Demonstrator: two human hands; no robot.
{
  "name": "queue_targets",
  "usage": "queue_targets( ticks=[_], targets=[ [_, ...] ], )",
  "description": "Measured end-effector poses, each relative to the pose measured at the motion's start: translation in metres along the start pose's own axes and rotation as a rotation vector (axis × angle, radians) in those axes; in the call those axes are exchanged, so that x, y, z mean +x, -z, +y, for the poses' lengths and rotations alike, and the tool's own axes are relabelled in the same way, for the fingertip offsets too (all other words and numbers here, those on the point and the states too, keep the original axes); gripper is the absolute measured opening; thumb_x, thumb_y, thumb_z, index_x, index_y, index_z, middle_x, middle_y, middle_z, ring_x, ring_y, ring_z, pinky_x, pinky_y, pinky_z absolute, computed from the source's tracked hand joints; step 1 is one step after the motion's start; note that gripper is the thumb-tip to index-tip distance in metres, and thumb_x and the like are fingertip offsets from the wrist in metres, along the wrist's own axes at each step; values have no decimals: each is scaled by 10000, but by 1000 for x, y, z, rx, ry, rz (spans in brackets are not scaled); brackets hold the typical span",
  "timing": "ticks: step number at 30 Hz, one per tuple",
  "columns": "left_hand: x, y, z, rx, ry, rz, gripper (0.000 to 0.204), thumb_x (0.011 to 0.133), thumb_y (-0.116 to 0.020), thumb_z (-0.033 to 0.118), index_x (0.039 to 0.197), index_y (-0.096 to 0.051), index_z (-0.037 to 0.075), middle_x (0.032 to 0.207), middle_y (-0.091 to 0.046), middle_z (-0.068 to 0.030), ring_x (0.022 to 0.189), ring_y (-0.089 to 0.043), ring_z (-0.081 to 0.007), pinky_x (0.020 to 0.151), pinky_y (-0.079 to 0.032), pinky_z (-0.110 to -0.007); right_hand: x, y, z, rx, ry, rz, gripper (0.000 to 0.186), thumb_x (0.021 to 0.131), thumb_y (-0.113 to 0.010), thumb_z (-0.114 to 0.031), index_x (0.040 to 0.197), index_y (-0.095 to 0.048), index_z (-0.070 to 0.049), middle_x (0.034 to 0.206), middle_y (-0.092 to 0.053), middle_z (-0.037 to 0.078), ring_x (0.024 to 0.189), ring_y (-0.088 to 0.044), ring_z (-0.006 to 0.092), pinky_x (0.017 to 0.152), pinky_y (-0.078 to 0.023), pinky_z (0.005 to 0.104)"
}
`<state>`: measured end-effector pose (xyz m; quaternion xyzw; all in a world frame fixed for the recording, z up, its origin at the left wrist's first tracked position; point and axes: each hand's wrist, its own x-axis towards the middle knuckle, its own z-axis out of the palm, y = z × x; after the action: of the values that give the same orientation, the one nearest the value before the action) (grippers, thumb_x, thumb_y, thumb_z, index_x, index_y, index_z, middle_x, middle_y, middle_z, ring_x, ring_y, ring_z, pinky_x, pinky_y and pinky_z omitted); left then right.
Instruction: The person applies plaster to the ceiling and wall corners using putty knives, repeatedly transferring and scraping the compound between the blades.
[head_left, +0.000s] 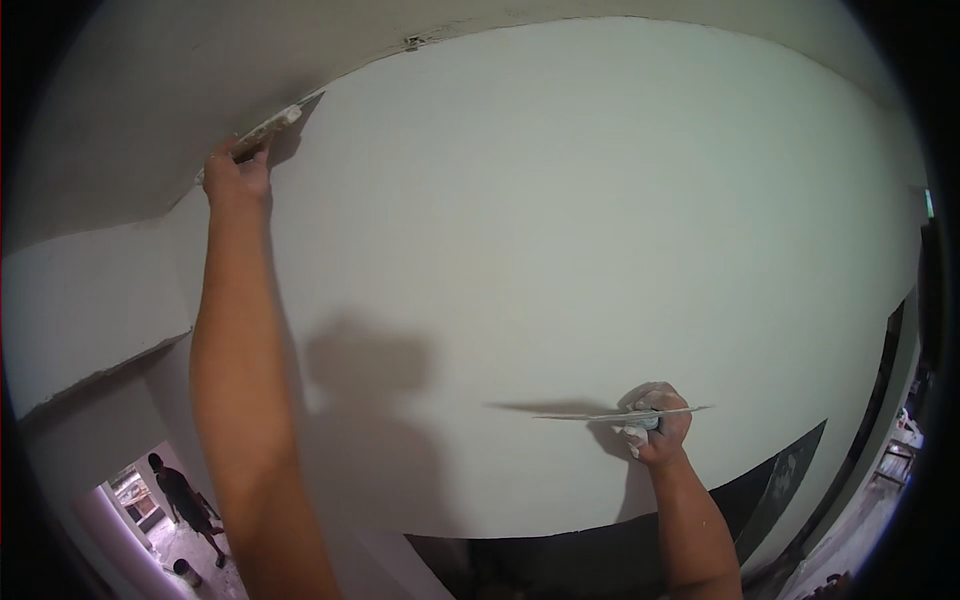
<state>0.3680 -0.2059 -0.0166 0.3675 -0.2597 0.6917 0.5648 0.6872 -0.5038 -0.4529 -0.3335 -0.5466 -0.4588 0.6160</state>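
My left hand (238, 178) is raised to the upper left, closed round a plastering trowel (268, 133) held along the line where the pale wall (560, 240) meets the ceiling. White plaster clings to that trowel. Lower down on the right, my right hand (662, 425), smeared with white, is wrapped round the grip of a flat plastering blade (590, 416). This blade shows nearly edge-on and level, just in front of the wall. Whether it carries any plaster cannot be made out.
Overhead is the grey ceiling (200, 60), with a small rough spot (413, 43) at its edge. A dark opening (560, 565) lies below the wall. At lower left, a person (183, 500) stands near a dark bucket (187, 572). My shadow falls on the wall.
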Motion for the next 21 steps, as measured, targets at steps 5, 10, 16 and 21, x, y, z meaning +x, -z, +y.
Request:
queue_targets(
  ticks=[5, 10, 16, 21],
  targets=[
    [43, 11, -3, -2, -9, 74, 530, 928, -594, 123, 1368, -394, -95, 1434, -424, -254, 1329, -451, -340, 1071, -449, -465, -2, 0, 3, -36, -8, 14, 351, 790, -762, -321, 787, -551, -41, 670, -583, 100, 599, -650, 266, 527, -502, 347],
    [75, 51, 13, 1671, -742, -83, 597, 814, -772, 304, 1256, -578, -47, 1212, -649, -227, 1126, -638, -320, 974, -486, -342, -8, 1, 9, -70, -7, -2, 355, 796, -756, -338, 795, -553, -47, 681, -582, 106, 599, -648, 274, 530, -503, 348],
    [-1, 27, 87, 710, -458, -126, 553, 882, -678, 197, 1352, -493, -28, 1309, -581, -214, 1226, -567, -319, 1029, -451, -383, -9, 2, 3, -164, -13, -2, 380, 859, -681, -424, 835, -578, -60, 745, -618, 110, 659, -648, 284, 561, -494, 374],
    [-135, 40, 149, 183, -116, -151, 513, 945, -544, 58, 1417, -368, -40, 1386, -498, -166, 1268, -516, -320, 1071, -421, -427, 1, 3, -24, -349, -70, 40, 411, 886, -637, -424, 909, -564, -19, 737, -590, 150, 640, -588, 353, 600, -472, 395]
  ],
)
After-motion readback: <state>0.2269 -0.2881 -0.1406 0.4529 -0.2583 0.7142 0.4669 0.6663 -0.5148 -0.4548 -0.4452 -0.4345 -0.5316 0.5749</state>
